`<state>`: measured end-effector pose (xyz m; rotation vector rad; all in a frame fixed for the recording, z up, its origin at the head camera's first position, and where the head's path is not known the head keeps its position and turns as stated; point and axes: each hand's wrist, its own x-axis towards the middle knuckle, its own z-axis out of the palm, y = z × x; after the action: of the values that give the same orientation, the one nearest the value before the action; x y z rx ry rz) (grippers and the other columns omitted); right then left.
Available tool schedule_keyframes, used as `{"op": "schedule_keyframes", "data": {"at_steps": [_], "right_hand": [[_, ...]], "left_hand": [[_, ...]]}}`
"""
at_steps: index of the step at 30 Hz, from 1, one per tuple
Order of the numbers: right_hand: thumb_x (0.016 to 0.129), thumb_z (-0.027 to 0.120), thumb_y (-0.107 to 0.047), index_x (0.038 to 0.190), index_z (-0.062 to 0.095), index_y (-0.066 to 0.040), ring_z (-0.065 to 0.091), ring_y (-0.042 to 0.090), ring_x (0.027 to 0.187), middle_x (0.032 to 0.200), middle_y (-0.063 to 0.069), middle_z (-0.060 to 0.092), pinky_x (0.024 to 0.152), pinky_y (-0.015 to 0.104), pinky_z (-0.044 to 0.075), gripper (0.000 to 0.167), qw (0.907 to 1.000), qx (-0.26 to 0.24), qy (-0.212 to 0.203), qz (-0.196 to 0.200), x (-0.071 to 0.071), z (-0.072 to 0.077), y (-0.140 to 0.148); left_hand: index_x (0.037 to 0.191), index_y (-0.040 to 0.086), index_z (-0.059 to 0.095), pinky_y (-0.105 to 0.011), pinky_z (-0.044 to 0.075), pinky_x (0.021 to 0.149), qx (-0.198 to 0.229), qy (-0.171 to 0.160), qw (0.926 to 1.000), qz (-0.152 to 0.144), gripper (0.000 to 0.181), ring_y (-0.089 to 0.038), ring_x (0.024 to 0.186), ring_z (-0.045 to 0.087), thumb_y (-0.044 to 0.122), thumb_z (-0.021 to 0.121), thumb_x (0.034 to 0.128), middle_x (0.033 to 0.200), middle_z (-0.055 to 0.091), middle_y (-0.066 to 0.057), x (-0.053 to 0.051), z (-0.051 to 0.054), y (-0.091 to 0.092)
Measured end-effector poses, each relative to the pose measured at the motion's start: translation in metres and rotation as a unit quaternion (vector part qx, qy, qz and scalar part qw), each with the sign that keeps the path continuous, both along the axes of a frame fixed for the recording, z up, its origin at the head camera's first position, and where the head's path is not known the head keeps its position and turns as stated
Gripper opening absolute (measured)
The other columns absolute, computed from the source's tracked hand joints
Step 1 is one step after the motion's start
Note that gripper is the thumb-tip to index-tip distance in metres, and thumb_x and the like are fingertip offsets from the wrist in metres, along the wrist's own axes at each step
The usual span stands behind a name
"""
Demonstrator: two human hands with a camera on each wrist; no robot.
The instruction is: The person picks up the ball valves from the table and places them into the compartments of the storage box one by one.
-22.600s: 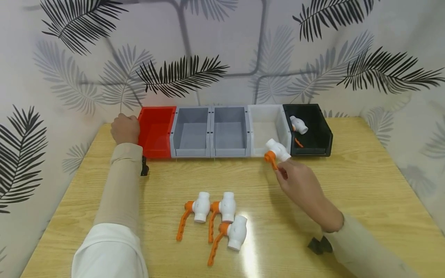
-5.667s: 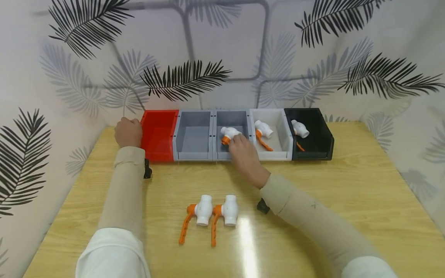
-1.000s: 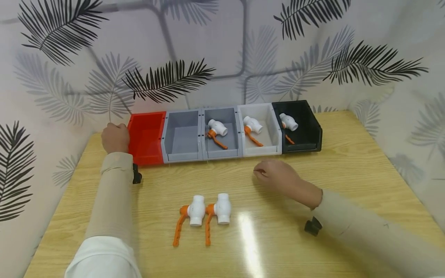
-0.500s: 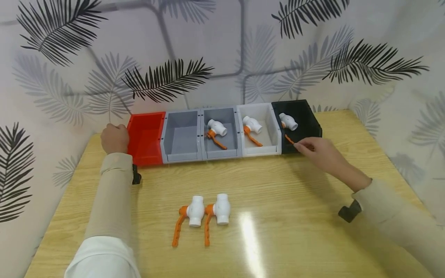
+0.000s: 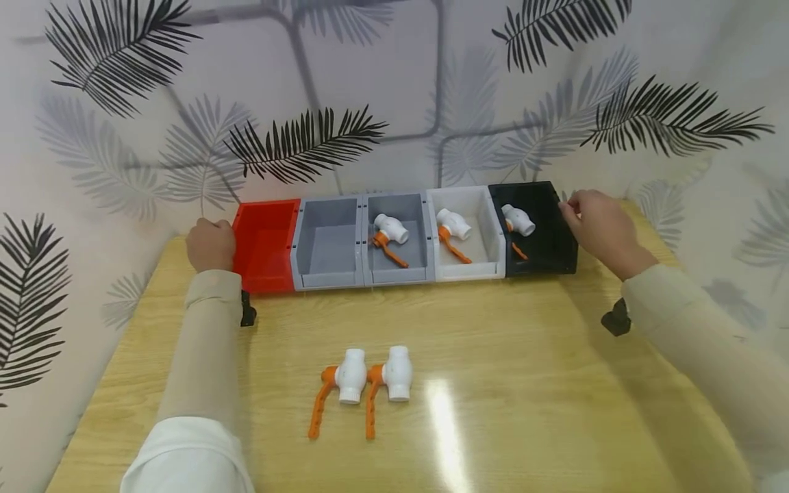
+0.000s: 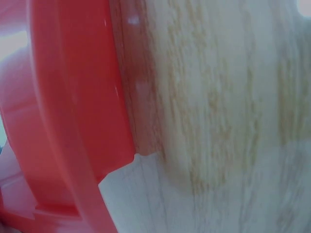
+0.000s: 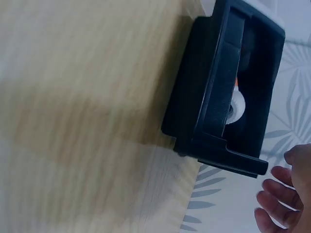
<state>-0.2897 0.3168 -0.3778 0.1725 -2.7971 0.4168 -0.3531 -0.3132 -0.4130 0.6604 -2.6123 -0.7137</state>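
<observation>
My left hand (image 5: 211, 244) has curled fingers against the left rim of the red bin (image 5: 265, 246); its fingertips are hidden in the head view. Beside the black bin's (image 5: 557, 236) right rim is my right hand (image 5: 603, 224), its fingers loosely bent and holding nothing in the right wrist view. One white ball valve (image 5: 518, 220) with an orange lever lies in the black bin. Another ball valve (image 5: 455, 224) is in the white bin (image 5: 468, 270), and a third ball valve (image 5: 391, 229) in the right grey bin (image 5: 403, 275). Two more ball valves, a left one (image 5: 351, 376) and a right one (image 5: 398, 374), lie on the table.
The bins stand side by side in one row along the back of the wooden table (image 5: 493, 383). Nothing lies in the left grey bin (image 5: 329, 246) or the red bin. Behind the row hangs a leaf-patterned backdrop (image 5: 394, 82).
Over the longer span, ball valves came to lie in the white and right grey bins. Within the last second my right hand moved from mid-table to the black bin's right side. My left hand stayed.
</observation>
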Motion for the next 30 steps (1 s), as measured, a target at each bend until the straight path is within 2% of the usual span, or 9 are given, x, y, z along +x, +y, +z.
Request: {"op": "schedule_keyframes", "data": {"at_steps": [2,5,11,17,25,30], "right_hand": [[0.095,0.048,-0.024,0.088,0.059,0.004,0.053,0.035,0.067,0.080,0.021,0.057,0.055,0.048,0.041,0.031,0.9996,0.019,0.018,-0.007,-0.008,-0.003,0.001],[0.095,0.046,-0.023,0.087,0.057,0.006,0.054,0.040,0.070,0.081,0.024,0.056,0.056,0.052,0.041,0.033,0.9989,0.028,0.020,-0.031,-0.019,-0.006,0.005],[0.097,0.037,-0.028,0.084,0.053,0.005,0.054,0.048,0.077,0.084,0.028,0.053,0.060,0.057,0.040,0.039,0.9956,0.017,-0.034,-0.085,-0.038,-0.014,0.012],[0.099,0.033,-0.036,0.087,0.053,0.004,0.054,0.049,0.082,0.088,0.029,0.054,0.060,0.058,0.040,0.046,0.9926,-0.002,-0.061,-0.105,-0.046,-0.016,0.010],[0.098,0.029,-0.038,0.089,0.053,0.007,0.055,0.051,0.084,0.092,0.033,0.056,0.060,0.061,0.041,0.052,0.9895,0.025,-0.067,-0.125,-0.054,-0.016,0.001],[0.098,0.024,-0.039,0.096,0.053,0.011,0.054,0.052,0.087,0.098,0.036,0.054,0.063,0.061,0.041,0.057,0.9846,0.032,-0.101,-0.139,-0.057,-0.014,-0.004]], "left_hand": [[0.102,-0.015,0.054,-0.058,0.041,0.084,-0.001,0.000,1.0000,0.000,0.043,-0.052,0.096,0.051,0.018,0.028,0.0896,0.103,0.055,-0.036,-0.001,-0.002,0.001],[0.099,-0.014,0.054,-0.058,0.042,0.083,0.001,0.004,1.0000,-0.002,0.042,-0.052,0.094,0.052,0.018,0.029,0.0892,0.101,0.056,-0.036,-0.002,-0.002,0.003],[0.099,-0.013,0.055,-0.058,0.043,0.081,-0.004,0.007,1.0000,0.000,0.043,-0.051,0.093,0.053,0.020,0.028,0.0896,0.102,0.057,-0.034,-0.007,0.001,0.004],[0.101,-0.013,0.055,-0.058,0.043,0.082,-0.015,0.005,0.9998,0.013,0.045,-0.051,0.094,0.053,0.021,0.028,0.0901,0.103,0.057,-0.034,-0.009,0.001,0.000],[0.098,-0.013,0.054,-0.058,0.043,0.082,-0.014,0.007,0.9999,0.008,0.042,-0.051,0.095,0.052,0.020,0.029,0.0887,0.102,0.057,-0.035,-0.007,-0.002,-0.005],[0.097,-0.013,0.054,-0.058,0.043,0.081,-0.008,0.005,0.9999,0.011,0.042,-0.051,0.093,0.053,0.020,0.028,0.0886,0.101,0.057,-0.035,-0.006,-0.004,-0.006]]}}
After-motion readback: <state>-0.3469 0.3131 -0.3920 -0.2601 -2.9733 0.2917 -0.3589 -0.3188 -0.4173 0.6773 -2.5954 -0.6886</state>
